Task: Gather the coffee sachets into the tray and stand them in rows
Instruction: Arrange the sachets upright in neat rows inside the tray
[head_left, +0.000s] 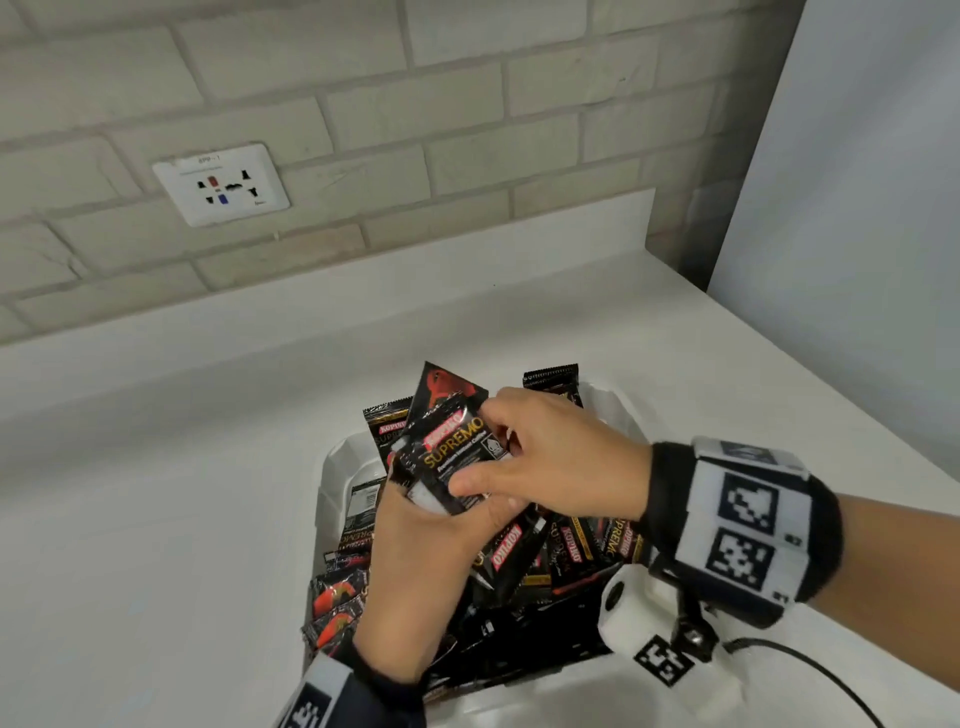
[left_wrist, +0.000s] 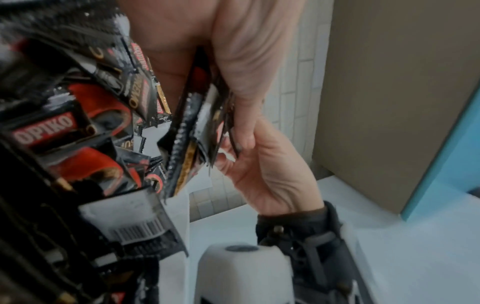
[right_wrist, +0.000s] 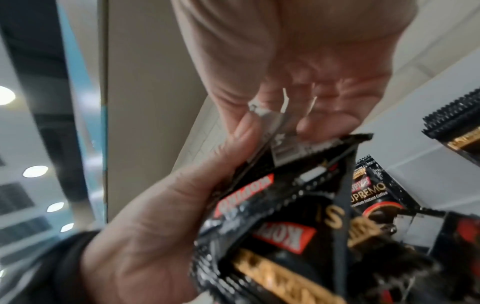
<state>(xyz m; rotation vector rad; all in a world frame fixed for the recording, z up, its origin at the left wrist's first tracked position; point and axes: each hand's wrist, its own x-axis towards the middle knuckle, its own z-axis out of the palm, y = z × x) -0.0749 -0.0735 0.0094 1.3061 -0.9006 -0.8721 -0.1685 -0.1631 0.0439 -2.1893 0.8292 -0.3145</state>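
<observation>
Head view: white counter (head_left: 156, 519) under everything, brick wall (head_left: 467, 130) beyond the fingertips, a white socket plate (head_left: 221, 184) on it, up and left of both hands. White tray (head_left: 332, 488) below the fingers, its left wall showing bare just left of the left thumb. Heaped with black coffee sachets (head_left: 566, 551), most lying flat or crossed under the palms; 2 standing upright past the fingertips, at the tray's far end (head_left: 551, 382), and several red-printed ones (head_left: 332, 597) spilling at the near left edge, beside the left wrist.

Left hand (head_left: 415, 561) raised above the heap, fingers curled up around a small bunch of held sachets (head_left: 452, 452), thumb on the left edge of the front packet. Right hand (head_left: 556, 457) reaching in from the right, thumb and fingers pinching the same bunch on its right side, thumb pad flat on the front face. Front packet tilted, top leaning left, a red-tipped one fanned out behind it. Exact count in the bunch not clear.

Left wrist view: bunch (left_wrist: 192, 131) seen edge-on, clamped between the 2 hands, right fingers (left_wrist: 244, 135) closed on its edge.

Right wrist view: blurred; left thumb (right_wrist: 233, 139) pressed along the packets (right_wrist: 283, 205), more sachets upright beyond.
</observation>
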